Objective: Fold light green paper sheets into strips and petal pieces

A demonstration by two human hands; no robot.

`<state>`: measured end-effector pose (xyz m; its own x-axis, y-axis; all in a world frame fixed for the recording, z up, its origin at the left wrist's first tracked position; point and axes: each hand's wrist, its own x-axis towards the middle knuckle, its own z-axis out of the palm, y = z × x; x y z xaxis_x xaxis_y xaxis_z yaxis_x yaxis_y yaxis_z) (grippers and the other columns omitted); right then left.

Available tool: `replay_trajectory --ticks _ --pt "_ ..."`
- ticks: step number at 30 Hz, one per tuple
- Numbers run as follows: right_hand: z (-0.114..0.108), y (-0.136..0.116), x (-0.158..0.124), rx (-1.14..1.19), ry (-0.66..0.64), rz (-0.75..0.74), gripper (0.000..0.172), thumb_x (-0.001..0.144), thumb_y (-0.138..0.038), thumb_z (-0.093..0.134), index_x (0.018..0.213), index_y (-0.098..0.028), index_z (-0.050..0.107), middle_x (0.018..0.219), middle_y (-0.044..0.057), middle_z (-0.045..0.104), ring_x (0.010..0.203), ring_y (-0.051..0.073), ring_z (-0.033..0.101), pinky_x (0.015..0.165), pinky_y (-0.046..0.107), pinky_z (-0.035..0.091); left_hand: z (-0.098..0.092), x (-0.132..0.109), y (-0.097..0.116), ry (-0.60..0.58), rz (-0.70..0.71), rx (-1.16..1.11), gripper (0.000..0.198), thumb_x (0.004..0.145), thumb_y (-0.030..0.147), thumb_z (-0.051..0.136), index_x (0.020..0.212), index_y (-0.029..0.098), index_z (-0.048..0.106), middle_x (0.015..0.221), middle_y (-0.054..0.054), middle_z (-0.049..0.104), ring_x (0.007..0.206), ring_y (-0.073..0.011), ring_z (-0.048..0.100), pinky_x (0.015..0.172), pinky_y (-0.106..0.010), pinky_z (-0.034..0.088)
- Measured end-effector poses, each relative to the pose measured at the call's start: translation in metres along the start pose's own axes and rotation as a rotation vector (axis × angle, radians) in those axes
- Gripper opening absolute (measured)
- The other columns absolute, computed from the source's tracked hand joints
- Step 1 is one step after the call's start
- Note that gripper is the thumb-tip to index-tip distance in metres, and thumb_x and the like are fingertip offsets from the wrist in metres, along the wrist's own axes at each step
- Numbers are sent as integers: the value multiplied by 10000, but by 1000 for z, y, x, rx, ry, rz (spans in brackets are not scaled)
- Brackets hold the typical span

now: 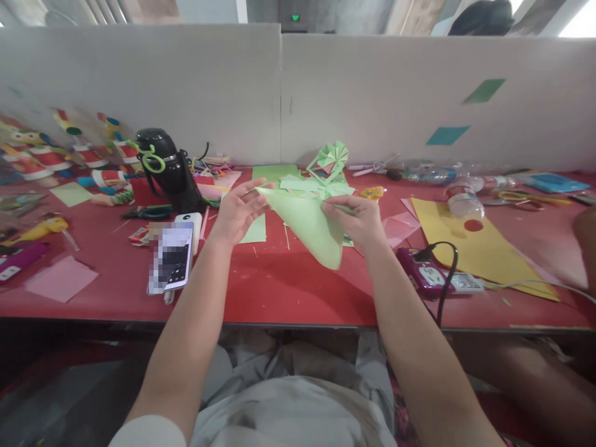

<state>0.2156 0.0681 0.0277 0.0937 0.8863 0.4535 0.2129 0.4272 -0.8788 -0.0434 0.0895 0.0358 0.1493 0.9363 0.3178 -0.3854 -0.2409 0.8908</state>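
Observation:
A light green sheet of paper is held up above the red table, its lower part curving down to a rounded, drooping end. At its right side, my right hand pinches the edge between thumb and fingers. The left corner lies at the fingertips of my left hand, whose other fingers are spread. Behind the sheet lie more green paper pieces and a folded green paper wheel with a pleated round top.
A black thermos and a phone stand and lie left. Pink paper is farther left. To the right are a purple power strip, yellow paper and plastic bottles. A white partition rises behind.

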Motion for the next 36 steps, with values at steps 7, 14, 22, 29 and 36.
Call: replay_trajectory --ticks 7,14,22,29,36 --pt "-1 -2 0 0 -49 27 274 705 -449 812 853 -218 801 774 30 736 716 177 657 669 333 529 2 1 -4 154 32 16 310 583 286 919 818 187 742 839 -23 768 767 -141 723 769 -286 612" --pt "-1 -2 0 -18 -46 7 270 714 -440 813 868 -219 803 802 35 750 788 196 682 732 345 538 3 2 -5 212 67 28 307 568 269 920 809 188 748 784 -15 769 727 -138 724 711 -266 622" --pt "-2 -3 1 -34 -62 8 287 721 -445 804 883 -208 801 824 45 754 829 209 695 749 349 548 2 3 -6 245 59 61 319 564 336 922 777 198 728 758 -5 757 691 -139 721 667 -264 623" --pt "-1 -2 0 -8 -58 33 296 708 -457 813 877 -214 802 802 38 746 775 194 682 715 342 545 2 3 -7 243 24 19 295 573 296 921 761 193 719 755 -3 752 699 -145 726 685 -281 629" --pt "-2 -3 0 -15 -68 53 311 699 -458 813 882 -207 795 818 47 746 801 206 688 699 338 550 -1 2 -6 225 -4 39 277 610 298 903 782 192 714 797 -17 758 728 -155 728 739 -314 627"
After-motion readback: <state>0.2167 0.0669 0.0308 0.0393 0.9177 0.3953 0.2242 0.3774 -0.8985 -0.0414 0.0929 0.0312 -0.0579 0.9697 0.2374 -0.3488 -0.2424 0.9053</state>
